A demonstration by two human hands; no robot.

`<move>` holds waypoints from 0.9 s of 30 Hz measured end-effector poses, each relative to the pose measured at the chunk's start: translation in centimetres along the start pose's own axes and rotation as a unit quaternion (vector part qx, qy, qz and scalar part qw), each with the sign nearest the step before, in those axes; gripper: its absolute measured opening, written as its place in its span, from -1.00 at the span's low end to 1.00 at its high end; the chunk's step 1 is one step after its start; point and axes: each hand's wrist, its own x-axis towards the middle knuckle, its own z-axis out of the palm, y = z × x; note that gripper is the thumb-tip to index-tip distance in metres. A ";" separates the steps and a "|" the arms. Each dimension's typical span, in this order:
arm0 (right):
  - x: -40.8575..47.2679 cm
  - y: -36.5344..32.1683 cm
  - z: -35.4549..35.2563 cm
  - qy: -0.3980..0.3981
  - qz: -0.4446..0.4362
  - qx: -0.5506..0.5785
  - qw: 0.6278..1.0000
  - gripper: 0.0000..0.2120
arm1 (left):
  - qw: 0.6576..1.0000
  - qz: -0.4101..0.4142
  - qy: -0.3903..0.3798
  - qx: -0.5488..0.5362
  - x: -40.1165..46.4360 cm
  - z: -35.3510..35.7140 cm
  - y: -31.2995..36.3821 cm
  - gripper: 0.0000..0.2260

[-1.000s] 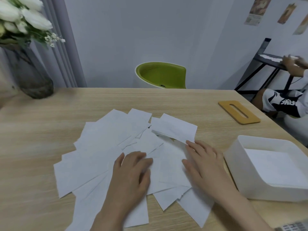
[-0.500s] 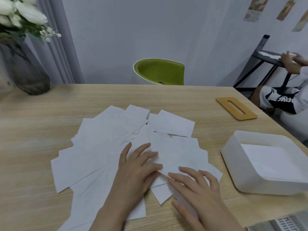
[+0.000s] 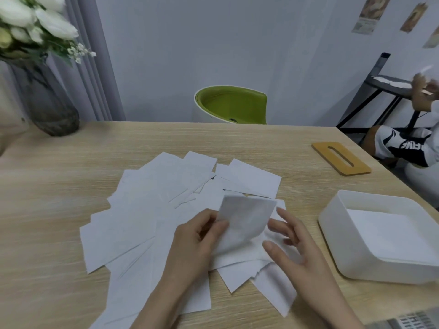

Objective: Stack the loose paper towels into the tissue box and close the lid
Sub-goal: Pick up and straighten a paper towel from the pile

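Paper towels [image 3: 152, 224] lie fanned across the tabletop [image 3: 71, 167] at centre frame. We see the left hand [image 3: 197, 243] pinching one lifted towel [image 3: 244, 219] at its left edge; the right hand [image 3: 292, 248], fingers spread and relaxed, sits just right of that sheet. The white tissue box [image 3: 332, 233] stands open at right, towels inside; its wooden lid [image 3: 341, 158] lies at upper right.

Partial white lettering, blurred, illegible, on black-and-white garment [image 3: 408, 146] at 3 o'clock; wall posters [image 3: 370, 13] at 1 o'clock unreadable.
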 end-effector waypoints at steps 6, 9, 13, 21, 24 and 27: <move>1.7 -1.5 2.1 -0.069 0.041 0.166 0.983 -0.76 | 0.981 -0.100 0.011 -0.165 0.0 -0.5 1.4 -0.89; 1.5 -2.0 3.1 -0.058 0.067 0.232 0.969 -0.86 | 0.980 -0.119 0.033 -0.159 -0.4 -1.0 1.2 -0.95; 1.4 -2.3 4.1 -0.053 0.092 0.298 0.949 -0.88 | 0.976 -0.139 0.030 -0.162 -1.2 -1.2 0.8 -0.80; 3.3 1.1 0.1 0.101 0.013 -0.135 0.986 -0.81 | 0.973 -0.153 0.108 -0.137 -0.9 -2.7 -1.8 -0.86; 4.8 2.7 -2.1 0.052 0.033 -0.276 0.959 -0.65 | 0.971 -0.166 0.115 -0.132 -0.9 -2.8 -2.5 -0.84; 5.8 2.9 -2.4 0.001 0.064 -0.289 0.955 -0.55 | 0.969 -0.168 0.125 -0.134 -0.9 -2.9 -2.7 -0.81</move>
